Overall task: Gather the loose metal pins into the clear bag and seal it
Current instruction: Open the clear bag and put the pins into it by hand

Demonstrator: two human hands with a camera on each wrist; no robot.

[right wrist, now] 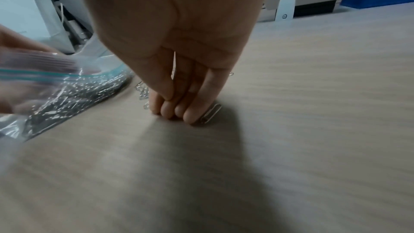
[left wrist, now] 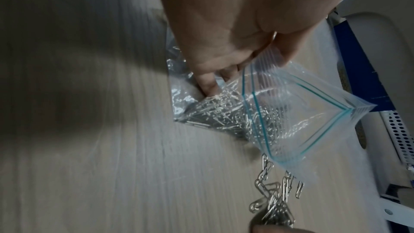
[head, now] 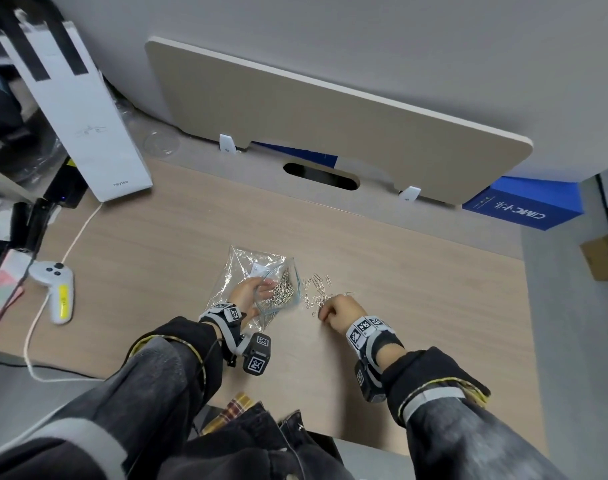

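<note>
The clear bag [head: 261, 289] is held at its mouth by the left hand [head: 249, 292], whose fingers [left wrist: 208, 81] are curled round the upper edge beside the blue-green zip strip, so that the mouth is kept wide open toward the right. A heap of metal pins [left wrist: 215, 114], seen to be paper clips, lies inside the bag on the table [head: 417, 289]. The loose pins [head: 318, 287] are scattered on the table just beside the bag's mouth, between the two hands. The right hand [head: 340, 311] is set down on the near edge of that scatter; its fingers [right wrist: 192, 112] are bent together with the tips pressed to the table, and one clip [right wrist: 211, 113] lies against the outermost fingertip. Whether any clip is pinched under them cannot be told. A white controller [head: 55, 289] with its cable lies well apart at the left, a white paper bag [head: 81, 109] stands behind it, and a blue box [head: 524, 209] sits at the far right.
</note>
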